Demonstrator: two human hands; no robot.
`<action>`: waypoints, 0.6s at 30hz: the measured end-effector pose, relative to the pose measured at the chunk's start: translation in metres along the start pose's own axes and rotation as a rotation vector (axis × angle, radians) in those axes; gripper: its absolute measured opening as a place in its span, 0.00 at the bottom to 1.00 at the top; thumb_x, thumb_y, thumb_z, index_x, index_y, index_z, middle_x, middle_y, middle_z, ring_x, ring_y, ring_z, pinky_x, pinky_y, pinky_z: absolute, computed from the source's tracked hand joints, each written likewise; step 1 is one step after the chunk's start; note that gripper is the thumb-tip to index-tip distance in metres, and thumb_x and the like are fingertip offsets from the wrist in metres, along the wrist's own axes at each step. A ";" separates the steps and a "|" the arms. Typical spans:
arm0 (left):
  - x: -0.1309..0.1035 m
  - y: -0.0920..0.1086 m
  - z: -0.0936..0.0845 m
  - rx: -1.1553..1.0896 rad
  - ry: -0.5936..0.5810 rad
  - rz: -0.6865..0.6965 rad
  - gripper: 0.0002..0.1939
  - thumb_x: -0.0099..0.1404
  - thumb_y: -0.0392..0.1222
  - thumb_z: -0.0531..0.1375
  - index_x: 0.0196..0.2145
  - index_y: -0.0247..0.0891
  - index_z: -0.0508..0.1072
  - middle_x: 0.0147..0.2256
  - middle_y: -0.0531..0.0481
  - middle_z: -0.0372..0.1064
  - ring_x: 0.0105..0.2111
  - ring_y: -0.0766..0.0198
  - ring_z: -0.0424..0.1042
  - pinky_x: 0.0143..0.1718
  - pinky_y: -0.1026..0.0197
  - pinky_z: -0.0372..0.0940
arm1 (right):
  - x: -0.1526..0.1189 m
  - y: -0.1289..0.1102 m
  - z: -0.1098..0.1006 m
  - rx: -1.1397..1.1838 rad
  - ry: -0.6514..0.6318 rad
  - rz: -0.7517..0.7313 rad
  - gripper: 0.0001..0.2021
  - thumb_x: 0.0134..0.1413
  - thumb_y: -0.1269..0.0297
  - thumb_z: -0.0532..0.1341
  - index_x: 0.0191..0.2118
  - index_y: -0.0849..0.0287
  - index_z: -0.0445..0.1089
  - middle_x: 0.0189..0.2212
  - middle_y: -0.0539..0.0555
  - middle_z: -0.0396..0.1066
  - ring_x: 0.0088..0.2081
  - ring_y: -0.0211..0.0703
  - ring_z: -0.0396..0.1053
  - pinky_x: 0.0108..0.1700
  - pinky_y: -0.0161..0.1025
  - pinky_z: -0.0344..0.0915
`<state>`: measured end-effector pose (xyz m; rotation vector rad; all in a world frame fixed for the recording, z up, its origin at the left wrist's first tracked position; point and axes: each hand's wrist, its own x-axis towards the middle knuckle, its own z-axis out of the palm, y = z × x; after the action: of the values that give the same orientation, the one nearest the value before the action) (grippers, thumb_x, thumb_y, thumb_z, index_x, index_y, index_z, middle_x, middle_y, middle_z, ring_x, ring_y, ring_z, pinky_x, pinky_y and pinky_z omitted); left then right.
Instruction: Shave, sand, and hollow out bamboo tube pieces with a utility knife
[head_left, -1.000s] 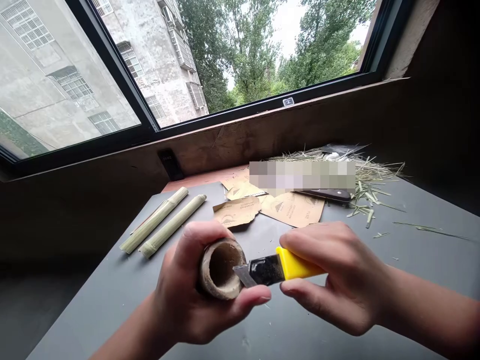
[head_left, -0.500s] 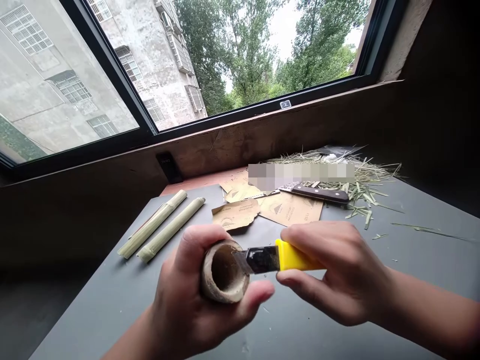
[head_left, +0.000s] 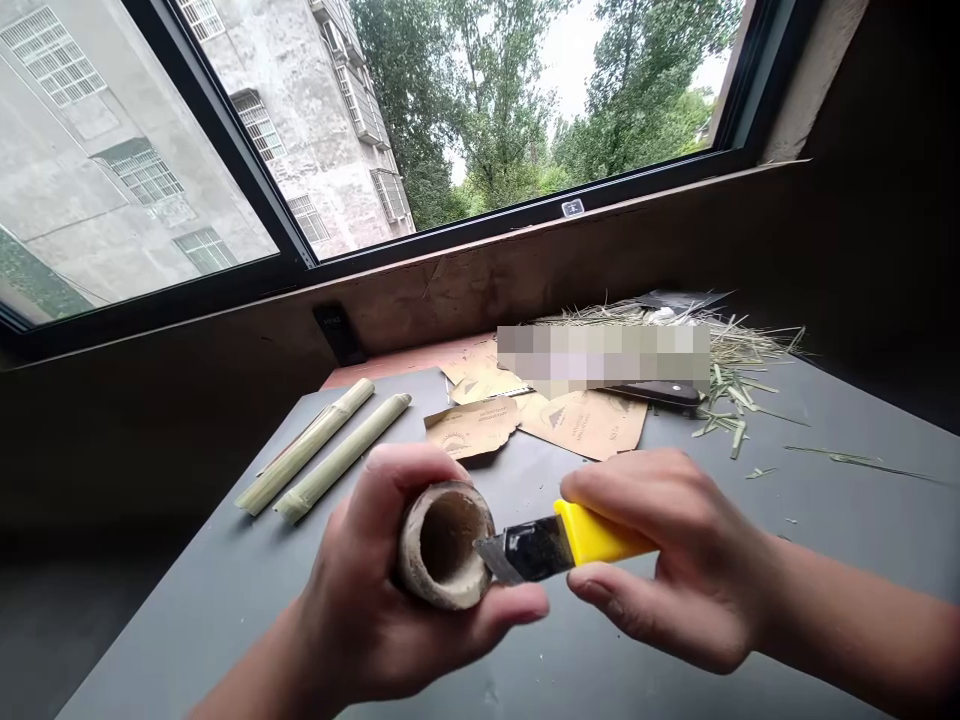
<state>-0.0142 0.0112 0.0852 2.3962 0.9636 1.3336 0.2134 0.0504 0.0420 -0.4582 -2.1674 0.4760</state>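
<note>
A hollow bamboo tube (head_left: 442,590) is gripped in my left hand (head_left: 375,600), its round opening facing up toward me. The fingers wrap behind it and the thumb lies along its lower right side. My right hand (head_left: 682,560) holds a cutter knife by its yellow handle (head_left: 604,533). The black-sleeved blade (head_left: 529,550) points left, and its tip touches or nearly touches the right rim of the tube. The tube's inner wall looks rough and pale brown.
Two green bamboo sticks (head_left: 341,458) lie at the left on the grey table (head_left: 225,600). Behind my hands are brown sandpaper sheets (head_left: 581,420), a dark-handled knife (head_left: 660,393) and a pile of dry straw (head_left: 750,345). A window (head_left: 487,225) stands beyond.
The cutter's blade has moved from inside the opening down to the tube's right rim, now tilted. My right thumb has lowered. My left hand has shifted slightly left with the tube.
</note>
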 end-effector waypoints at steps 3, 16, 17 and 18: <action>-0.001 -0.001 -0.001 0.010 -0.034 0.020 0.26 0.59 0.45 0.70 0.49 0.42 0.62 0.26 0.57 0.65 0.25 0.63 0.72 0.23 0.64 0.68 | 0.000 -0.002 -0.001 0.007 -0.020 0.014 0.17 0.60 0.60 0.59 0.28 0.54 0.48 0.22 0.43 0.47 0.22 0.34 0.46 0.26 0.39 0.41; -0.003 0.007 0.002 0.131 -0.013 0.056 0.23 0.61 0.41 0.67 0.49 0.41 0.60 0.23 0.59 0.66 0.22 0.64 0.72 0.20 0.66 0.65 | 0.002 -0.001 0.001 -0.149 0.052 -0.063 0.13 0.63 0.58 0.58 0.30 0.55 0.56 0.21 0.44 0.50 0.22 0.36 0.47 0.26 0.38 0.43; -0.003 0.008 0.002 0.141 -0.014 0.055 0.22 0.61 0.41 0.67 0.49 0.42 0.60 0.22 0.60 0.66 0.20 0.66 0.70 0.18 0.67 0.64 | 0.002 -0.001 0.002 -0.179 0.071 -0.063 0.13 0.63 0.57 0.58 0.30 0.55 0.57 0.21 0.44 0.51 0.22 0.36 0.47 0.26 0.38 0.43; -0.002 0.008 0.002 0.157 -0.009 0.049 0.22 0.61 0.40 0.67 0.48 0.42 0.61 0.22 0.61 0.65 0.19 0.68 0.69 0.18 0.68 0.63 | 0.002 -0.001 0.002 -0.218 0.093 -0.062 0.12 0.64 0.57 0.57 0.30 0.55 0.58 0.21 0.45 0.52 0.22 0.36 0.47 0.26 0.38 0.44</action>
<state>-0.0094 0.0041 0.0871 2.5543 1.0500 1.3070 0.2109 0.0502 0.0430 -0.5201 -2.1451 0.1813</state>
